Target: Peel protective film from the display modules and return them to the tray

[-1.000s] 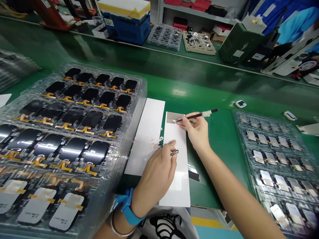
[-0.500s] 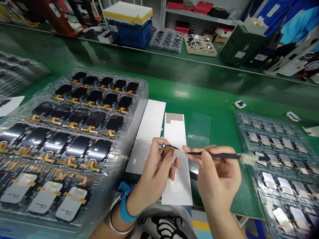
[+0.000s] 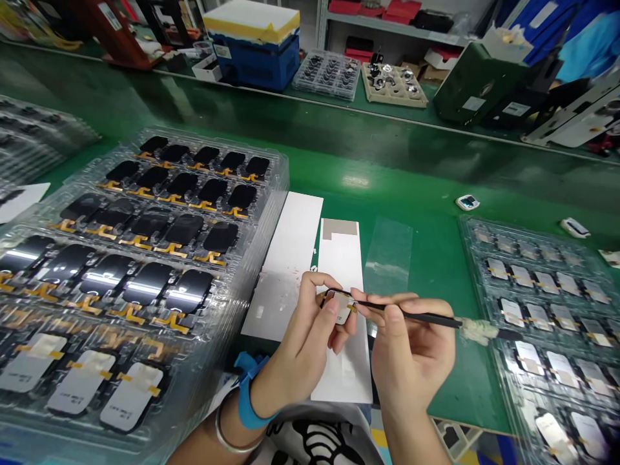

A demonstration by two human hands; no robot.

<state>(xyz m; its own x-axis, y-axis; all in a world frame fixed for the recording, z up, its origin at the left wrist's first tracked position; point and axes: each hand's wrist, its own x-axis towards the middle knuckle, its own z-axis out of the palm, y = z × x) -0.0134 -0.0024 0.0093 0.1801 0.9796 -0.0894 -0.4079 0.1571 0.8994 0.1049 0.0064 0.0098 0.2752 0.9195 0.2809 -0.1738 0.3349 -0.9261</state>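
Observation:
My left hand [image 3: 303, 339] pinches a small display module [image 3: 341, 314] between thumb and fingers, its pale back turned up and an orange flex strip at its edge. In my right hand [image 3: 411, 345] is a pair of black tweezers [image 3: 433, 318], held like a pen, with whitish wrapping near the rear end. Their tips meet the module's upper right edge; whether they grip anything there is too small to tell. Below both hands lies a white sheet [image 3: 339, 258] with a grey-brown patch at its top. A second white sheet [image 3: 293, 226] is just left of it.
On the left, stacked clear trays [image 3: 271, 168] hold rows of black displays with orange flex strips. To the right, another clear tray [image 3: 477, 258] carries silver-backed modules. A transparent film [image 3: 389, 248] lies mid-bench. Along the back, a raised shelf [image 3: 271, 106] bears boxes and trays.
My right hand and the tweezers have shifted left, bringing the tips onto the module. In my left hand the module is turned so more of its pale back shows.

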